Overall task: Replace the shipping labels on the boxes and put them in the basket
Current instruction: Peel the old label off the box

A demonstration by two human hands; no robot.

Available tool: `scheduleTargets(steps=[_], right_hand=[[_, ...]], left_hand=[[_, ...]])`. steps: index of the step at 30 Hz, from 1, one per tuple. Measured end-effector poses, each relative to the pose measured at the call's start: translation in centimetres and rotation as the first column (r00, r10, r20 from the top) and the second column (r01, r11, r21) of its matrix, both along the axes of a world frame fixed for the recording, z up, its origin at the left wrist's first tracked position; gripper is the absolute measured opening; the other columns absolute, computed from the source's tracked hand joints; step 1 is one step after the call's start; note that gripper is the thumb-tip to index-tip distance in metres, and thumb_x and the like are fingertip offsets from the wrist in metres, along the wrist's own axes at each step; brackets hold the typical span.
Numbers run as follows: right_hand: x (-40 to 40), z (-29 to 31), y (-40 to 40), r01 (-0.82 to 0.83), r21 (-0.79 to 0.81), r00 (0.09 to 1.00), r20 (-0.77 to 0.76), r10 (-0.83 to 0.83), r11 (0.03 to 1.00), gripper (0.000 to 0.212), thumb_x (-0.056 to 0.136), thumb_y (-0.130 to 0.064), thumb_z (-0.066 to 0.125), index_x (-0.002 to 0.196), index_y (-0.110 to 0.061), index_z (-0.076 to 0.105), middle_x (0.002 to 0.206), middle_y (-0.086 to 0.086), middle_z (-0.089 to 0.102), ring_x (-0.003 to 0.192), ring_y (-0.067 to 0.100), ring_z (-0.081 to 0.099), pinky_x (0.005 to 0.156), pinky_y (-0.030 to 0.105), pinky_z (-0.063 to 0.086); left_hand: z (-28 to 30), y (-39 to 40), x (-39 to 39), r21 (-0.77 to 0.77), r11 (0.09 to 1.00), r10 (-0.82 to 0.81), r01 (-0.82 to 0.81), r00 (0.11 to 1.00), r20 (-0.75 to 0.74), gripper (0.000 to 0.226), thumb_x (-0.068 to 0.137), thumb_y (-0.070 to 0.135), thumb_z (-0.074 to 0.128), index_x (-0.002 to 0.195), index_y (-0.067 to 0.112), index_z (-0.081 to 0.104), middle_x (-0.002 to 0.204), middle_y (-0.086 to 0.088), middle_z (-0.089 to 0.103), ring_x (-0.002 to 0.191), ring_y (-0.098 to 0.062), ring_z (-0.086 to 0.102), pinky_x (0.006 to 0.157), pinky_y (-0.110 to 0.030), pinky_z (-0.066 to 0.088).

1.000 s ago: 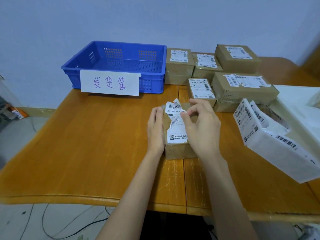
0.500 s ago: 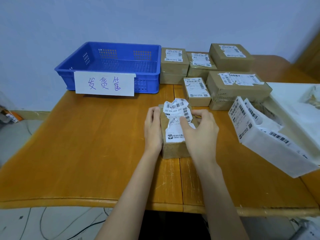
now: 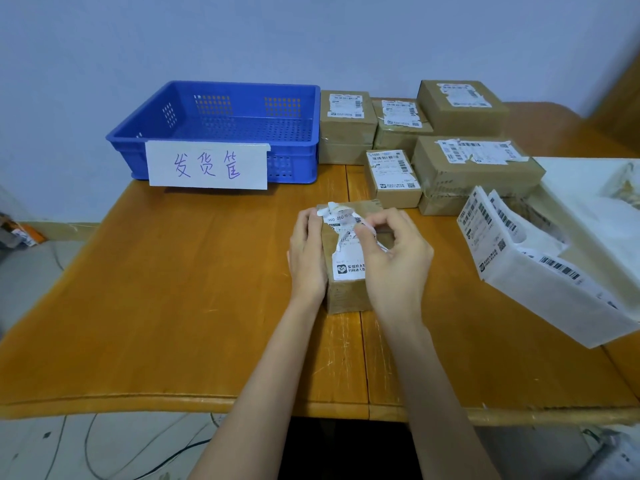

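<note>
**Old label half torn, box held down**

The box (image 3: 348, 292) in hand sits on the wooden table (image 3: 173, 306), in front of the blue basket (image 3: 214, 133) and a little to its right, well apart from it. Its old label (image 3: 346, 251) is ragged: the far end is lifted and crumpled, the near end is stuck flat. The right hand (image 3: 394, 261) pinches the loose torn paper between thumb and fingers. The left hand (image 3: 306, 258) lies along the box's left side, fingers wrapped onto its far edge, bracing it.

The peel would probably go best pulled low and slowly toward the stuck end, with the box pressed firmly to the table; a steep or quick pull looks likely to tear the paper again and leave scraps.

To the right of the basket stand five more labelled boxes (image 3: 474, 168). Farther right again lie the fresh label sheets (image 3: 485, 216). The basket holds no boxes.
</note>
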State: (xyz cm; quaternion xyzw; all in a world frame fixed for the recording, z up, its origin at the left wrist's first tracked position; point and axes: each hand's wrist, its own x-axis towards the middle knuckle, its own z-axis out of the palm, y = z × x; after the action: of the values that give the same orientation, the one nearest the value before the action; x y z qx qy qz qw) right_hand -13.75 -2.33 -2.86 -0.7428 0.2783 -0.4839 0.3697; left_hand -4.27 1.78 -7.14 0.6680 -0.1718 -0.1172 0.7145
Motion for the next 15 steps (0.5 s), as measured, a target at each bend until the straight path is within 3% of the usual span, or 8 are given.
scheduleTargets(steps=[2,5,7,9,10,12,14,15], right_hand=[[-0.1,0.3,-0.2,-0.042,0.092,0.999,0.039,0.039,0.995,0.009,0.087,-0.008,0.067,0.081,-0.013,0.063,0.082,-0.005,0.064,0.078,0.004,0.058,0.069,0.017,0.045],[-0.2,0.5,-0.5,-0.021,0.115,0.998,-0.051,0.027,0.993,0.012,0.089,-0.009,0.065,0.095,-0.019,0.062,0.090,-0.004,0.062,0.083,0.005,0.057,0.072,0.021,0.047],[-0.4,1.0,-0.6,-0.059,0.130,0.993,-0.094,0.072,0.990,0.050,0.090,-0.010,0.066,0.129,-0.037,0.050,0.092,-0.004,0.063,0.094,0.005,0.058,0.084,0.020,0.048],[-0.4,1.4,-1.0,-0.106,0.201,0.983,-0.125,0.132,0.974,0.081,0.088,-0.010,0.068,0.149,-0.039,0.024,0.088,-0.003,0.064,0.101,0.008,0.057,0.093,0.019,0.044],[-0.3,1.6,-1.2,-0.101,0.232,0.975,-0.170,0.142,0.967,0.079,0.087,-0.011,0.069,0.149,-0.034,0.025,0.089,-0.003,0.063,0.104,0.010,0.057,0.093,0.022,0.046],[0.1,1.8,-1.4,-0.055,0.206,0.942,-0.314,0.120,0.977,0.048,0.088,-0.019,0.069,0.131,-0.024,0.049,0.093,-0.008,0.057,0.110,0.013,0.053,0.088,0.021,0.049],[0.4,1.8,-1.4,-0.030,0.099,0.919,-0.389,0.067,0.995,0.016,0.090,-0.025,0.067,0.105,-0.021,0.065,0.090,-0.010,0.054,0.109,0.012,0.046,0.080,0.004,0.037],[0.3,1.7,-1.4,-0.030,0.078,0.919,-0.391,0.058,0.997,0.010,0.091,-0.025,0.066,0.100,-0.021,0.067,0.091,-0.008,0.055,0.107,0.011,0.043,0.075,-0.001,0.032]], left_hand=[[0.0,0.0,0.0,0.026,1.000,-0.001,0.001,1.000,0.004,0.022,0.097,0.051,0.039,0.085,0.048,0.057,0.090,0.020,0.064,0.108,-0.027,0.061,0.103,-0.063,0.039],[-0.1,-0.1,0.0,0.033,0.999,0.012,-0.012,1.000,-0.001,0.023,0.095,0.053,0.038,0.084,0.050,0.058,0.090,0.021,0.065,0.110,-0.026,0.060,0.105,-0.061,0.038],[0.0,-0.1,0.0,0.012,1.000,0.019,-0.019,0.999,-0.028,0.023,0.093,0.054,0.040,0.083,0.049,0.060,0.089,0.018,0.067,0.105,-0.023,0.061,0.104,-0.059,0.040],[0.1,-0.2,0.0,-0.010,1.000,0.025,-0.026,0.999,-0.040,0.023,0.096,0.049,0.043,0.082,0.045,0.061,0.083,0.019,0.066,0.093,-0.015,0.061,0.099,-0.052,0.045],[0.1,-0.2,0.0,-0.021,0.999,0.030,-0.031,0.998,-0.047,0.024,0.099,0.044,0.044,0.083,0.042,0.061,0.081,0.020,0.065,0.088,-0.011,0.060,0.094,-0.046,0.046],[0.0,-0.2,-0.1,-0.035,0.999,0.037,-0.039,0.998,-0.045,0.024,0.104,0.036,0.043,0.088,0.035,0.060,0.082,0.018,0.065,0.086,-0.008,0.059,0.089,-0.040,0.045],[-0.1,-0.3,0.0,-0.034,0.999,0.034,-0.035,0.999,-0.035,0.023,0.105,0.032,0.043,0.089,0.033,0.060,0.084,0.017,0.065,0.087,-0.009,0.059,0.087,-0.038,0.045],[-0.1,-0.3,0.0,-0.036,0.999,0.031,-0.033,0.999,-0.036,0.023,0.104,0.032,0.043,0.088,0.033,0.060,0.083,0.016,0.064,0.086,-0.010,0.059,0.084,-0.038,0.045]])
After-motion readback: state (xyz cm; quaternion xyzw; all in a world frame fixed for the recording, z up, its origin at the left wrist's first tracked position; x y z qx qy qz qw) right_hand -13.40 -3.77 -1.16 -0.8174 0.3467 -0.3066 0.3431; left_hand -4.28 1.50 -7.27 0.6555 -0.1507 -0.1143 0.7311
